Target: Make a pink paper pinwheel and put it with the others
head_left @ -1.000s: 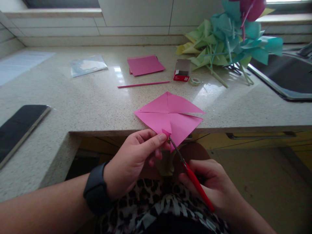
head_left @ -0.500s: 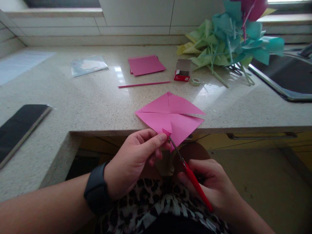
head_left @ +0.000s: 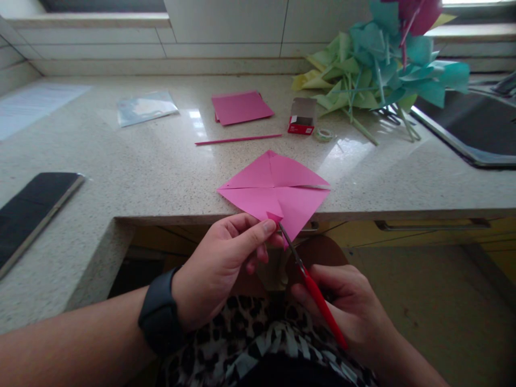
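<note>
A square of pink paper [head_left: 269, 173] lies cornerwise over the counter's front edge, with creases and slits running in from its corners. My left hand [head_left: 229, 260] pinches its near corner between thumb and fingers, where a small flap is bent up. In my right hand [head_left: 349, 306] is a pair of scissors [head_left: 320, 301] with red handles. Their blade tips touch the paper right beside my left thumb. The lower handle loop is mostly hidden by my right fingers.
Behind the paper lie a thin pink stick [head_left: 237, 140], a stack of pink sheets [head_left: 242, 107], a small red box [head_left: 301, 121] and a tape roll [head_left: 323, 134]. Paper flowers [head_left: 374, 70] stand by the sink [head_left: 475, 123]. At left is a phone [head_left: 36, 209].
The pink paper has shifted and turned slightly to the left. The scissors and my right hand have moved a little left; my left hand keeps its pinch.
</note>
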`<action>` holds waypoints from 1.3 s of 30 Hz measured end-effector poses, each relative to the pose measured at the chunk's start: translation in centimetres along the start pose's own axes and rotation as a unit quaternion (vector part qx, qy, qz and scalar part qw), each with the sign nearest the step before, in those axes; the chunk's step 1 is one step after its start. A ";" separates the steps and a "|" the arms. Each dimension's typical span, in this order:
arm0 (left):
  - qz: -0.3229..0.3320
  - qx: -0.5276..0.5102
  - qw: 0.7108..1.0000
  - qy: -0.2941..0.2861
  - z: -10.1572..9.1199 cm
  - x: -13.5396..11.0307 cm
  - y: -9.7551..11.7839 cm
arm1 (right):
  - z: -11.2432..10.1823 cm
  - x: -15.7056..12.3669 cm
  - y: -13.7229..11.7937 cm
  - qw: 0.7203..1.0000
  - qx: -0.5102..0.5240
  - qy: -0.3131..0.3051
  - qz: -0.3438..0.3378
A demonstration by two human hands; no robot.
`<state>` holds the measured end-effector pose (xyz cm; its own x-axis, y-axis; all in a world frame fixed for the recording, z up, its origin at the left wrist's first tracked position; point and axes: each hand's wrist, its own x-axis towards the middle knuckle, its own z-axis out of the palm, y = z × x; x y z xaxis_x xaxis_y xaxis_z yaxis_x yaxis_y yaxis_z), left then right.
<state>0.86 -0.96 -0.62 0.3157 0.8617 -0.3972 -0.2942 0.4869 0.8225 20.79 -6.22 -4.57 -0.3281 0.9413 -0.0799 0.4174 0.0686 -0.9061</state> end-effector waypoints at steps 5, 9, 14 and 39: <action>-0.001 0.006 1.000 0.004 0.0 0.1 0.0 | 0.3 0.0 -0.2 1.000 0.009 0.010 -0.009; 0.003 0.017 1.000 0.009 0.0 0.1 0.0 | 0.5 0.0 -0.4 1.000 0.028 0.012 -0.007; 0.014 0.024 0.999 0.033 -0.1 -0.1 0.0 | 0.5 -0.2 -0.4 0.999 0.027 0.018 -0.008; 0.023 0.052 0.998 -0.012 -0.2 -0.2 0.3 | -1.0 -0.7 -0.4 0.958 0.231 -0.122 0.122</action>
<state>0.56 -0.99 -0.35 0.3256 0.8783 -0.3502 -0.2145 0.4293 0.8773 21.75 -6.59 -3.73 -0.4809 0.8014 -0.3557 0.1055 -0.3498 -0.9309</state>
